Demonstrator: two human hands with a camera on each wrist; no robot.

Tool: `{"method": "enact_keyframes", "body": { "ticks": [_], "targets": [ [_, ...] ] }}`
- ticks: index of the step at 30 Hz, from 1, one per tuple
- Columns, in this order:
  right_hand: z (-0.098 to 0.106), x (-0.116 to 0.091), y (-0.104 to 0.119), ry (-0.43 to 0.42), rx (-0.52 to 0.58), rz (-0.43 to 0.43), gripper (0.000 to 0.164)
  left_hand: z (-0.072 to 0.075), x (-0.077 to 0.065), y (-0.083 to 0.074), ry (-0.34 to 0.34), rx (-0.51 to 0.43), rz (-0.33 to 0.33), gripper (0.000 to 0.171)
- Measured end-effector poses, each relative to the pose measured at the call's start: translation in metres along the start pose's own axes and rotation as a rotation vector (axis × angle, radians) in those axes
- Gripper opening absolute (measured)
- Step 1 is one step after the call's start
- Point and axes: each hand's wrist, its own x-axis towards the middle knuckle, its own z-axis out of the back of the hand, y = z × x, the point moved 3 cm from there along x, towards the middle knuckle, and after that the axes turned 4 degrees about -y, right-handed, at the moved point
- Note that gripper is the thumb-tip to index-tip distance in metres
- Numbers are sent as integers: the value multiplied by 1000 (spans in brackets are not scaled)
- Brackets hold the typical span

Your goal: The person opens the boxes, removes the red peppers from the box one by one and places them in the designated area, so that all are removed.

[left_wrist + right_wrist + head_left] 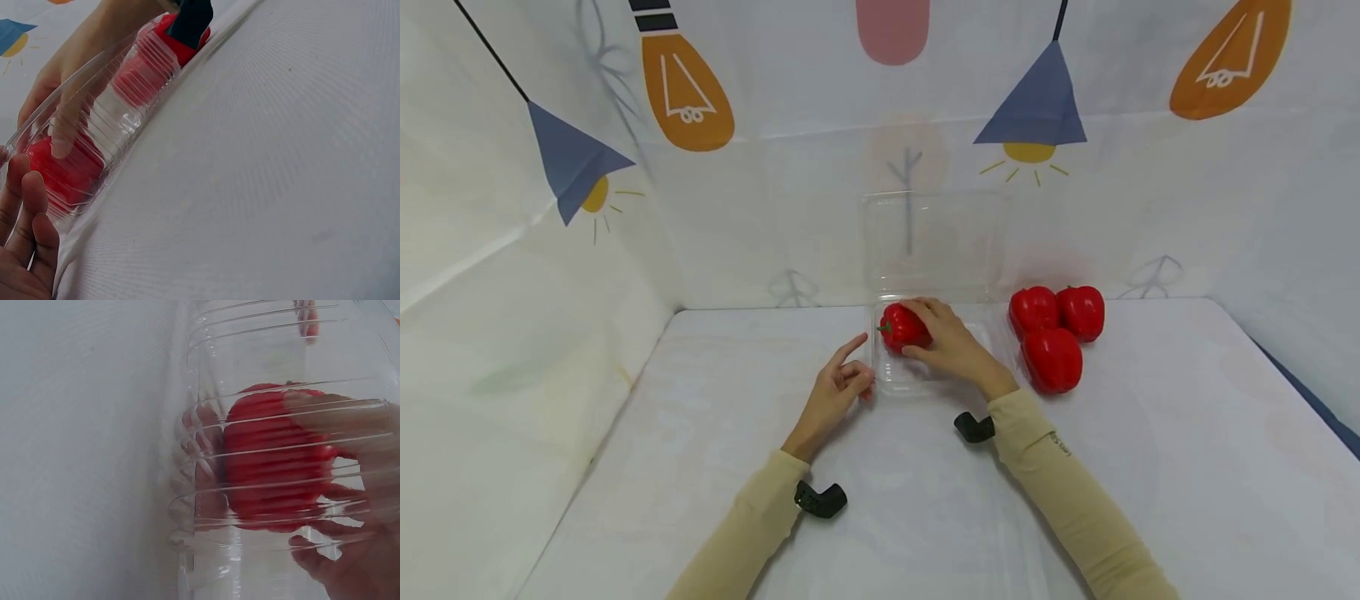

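A clear plastic clamshell box [917,388] stands at the back of the table, its lid [951,250] raised against the backdrop. Inside its left part lies a red bell pepper [897,327], green stem facing left. My right hand [951,342] grips this pepper from the right, thumb on the near side and fingers over the far side. Just outside the box's left rim is my left hand [835,387], index finger extended and the other fingers loosely bent, holding nothing. Through the ribbed wall in the right wrist view, the pepper [269,462] shows blurred beneath the right fingers.
Three more red bell peppers sit close together right of the box: one at back left [1033,310], one at back right [1082,313] and one in front [1052,361]. A white cloth backdrop [760,217] with printed lamps rises behind the table [910,500].
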Motion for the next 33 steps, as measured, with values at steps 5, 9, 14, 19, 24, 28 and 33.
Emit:
{"method": "enact_keyframes", "body": {
  "ticks": [5,9,14,19,24,28,33],
  "targets": [
    [0,0,-1,-17,-7,-27,72,1,0,3,-5,2,-16,62],
    [2,-3,-1,-16,1,-44,72,0,0,2,-16,8,-38,61],
    [5,-5,0,-24,3,-50,71,0,1,2,-20,11,-52,61],
    [6,-7,4,-40,5,-30,70,1,0,3,-20,15,-24,61],
    [7,-8,4,-58,8,-34,69,2,0,4,-6,-1,2,61],
    [10,-9,4,-74,15,-40,68,1,0,2,-5,1,3,61],
    [16,-9,6,-104,37,-32,68,1,-1,3,-17,45,-21,61]
  ]
}}
